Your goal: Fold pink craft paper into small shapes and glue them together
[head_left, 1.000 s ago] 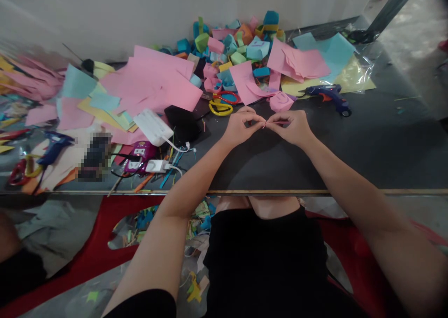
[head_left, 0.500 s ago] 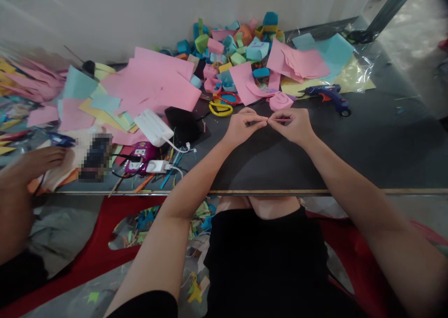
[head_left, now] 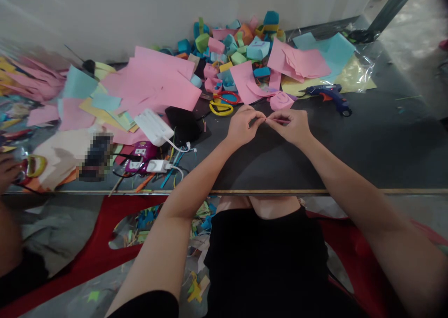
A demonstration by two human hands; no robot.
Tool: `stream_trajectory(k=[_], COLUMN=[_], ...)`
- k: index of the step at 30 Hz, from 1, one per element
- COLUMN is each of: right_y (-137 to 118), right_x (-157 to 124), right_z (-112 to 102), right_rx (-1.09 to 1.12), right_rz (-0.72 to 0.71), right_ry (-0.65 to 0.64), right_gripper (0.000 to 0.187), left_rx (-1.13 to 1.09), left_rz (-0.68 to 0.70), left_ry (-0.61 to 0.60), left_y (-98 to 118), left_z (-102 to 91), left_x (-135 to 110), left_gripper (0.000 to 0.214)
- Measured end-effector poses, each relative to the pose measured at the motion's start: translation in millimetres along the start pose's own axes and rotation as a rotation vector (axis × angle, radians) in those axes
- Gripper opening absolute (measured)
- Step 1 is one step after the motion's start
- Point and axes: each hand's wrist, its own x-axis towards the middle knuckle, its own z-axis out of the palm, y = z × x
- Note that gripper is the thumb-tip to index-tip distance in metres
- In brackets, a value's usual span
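Observation:
A thin pink paper strip (head_left: 281,120) is pinched between the fingertips of both hands, above the dark table. My left hand (head_left: 244,125) is closed on its left end, thumb and forefinger together. My right hand (head_left: 291,125) grips it from the other side, and part of the strip shows along the right fingers. The fingertips of the two hands nearly meet. Just beyond the right hand lies a pink folded paper piece (head_left: 281,100) with a face drawn on it. Scissors (head_left: 221,104) with red and yellow handles rest beyond the left hand.
A blue glue gun (head_left: 331,96) lies to the right. Small folded paper pieces (head_left: 231,47) are heaped at the back. Pink sheets (head_left: 154,80), a white power bank (head_left: 154,127) and a purple socket block (head_left: 143,154) cover the left. A co-worker's hand (head_left: 7,171) is at far left.
My hands stay pinched on the strip, with a slight shift of the fingers. At far left, the co-worker's hand has drawn back leftward, and a yellow-handled tool now shows beside it.

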Motion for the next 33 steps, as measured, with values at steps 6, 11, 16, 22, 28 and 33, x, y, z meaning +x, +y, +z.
stream_trajectory(k=[6, 11, 16, 22, 28, 33], right_y=[-3.3, -4.3, -3.0, -0.4, 1.4, 3.2], right_x=[-0.8, -1.3, -1.3, 1.7, 4.3, 4.4], right_z=[0.1, 0.6, -0.6, -3.9, -3.3, -3.5], right_rx=[-0.126, -0.206, -0.211, -0.202, -0.172, -0.183], right_rz=[-0.012, -0.006, 0.0, -0.031, -0.032, -0.051], right_ry=[-0.002, 0.003, -0.01, -0.05, -0.007, 0.053], right_gripper=[0.018, 0.013, 0.012, 0.015, 0.015, 0.015], left_rx=[0.05, 0.08, 0.052, -0.023, 0.048, 0.023], left_rz=[-0.038, -0.049, -0.022, -0.029, -0.094, -0.095], left_ry=[0.024, 0.053, 0.042, 0.011, 0.064, 0.12], left_y=[-2.8, 3.5, 1.6, -10.4, -4.1, -3.9], left_z=[7.6, 11.0, 8.6, 8.1, 6.9, 7.4], left_x=[-3.3, -4.5, -3.6, -2.6, -2.6, -2.9], left_gripper=[0.019, 0.019, 0.018, 0.018, 0.021, 0.021])
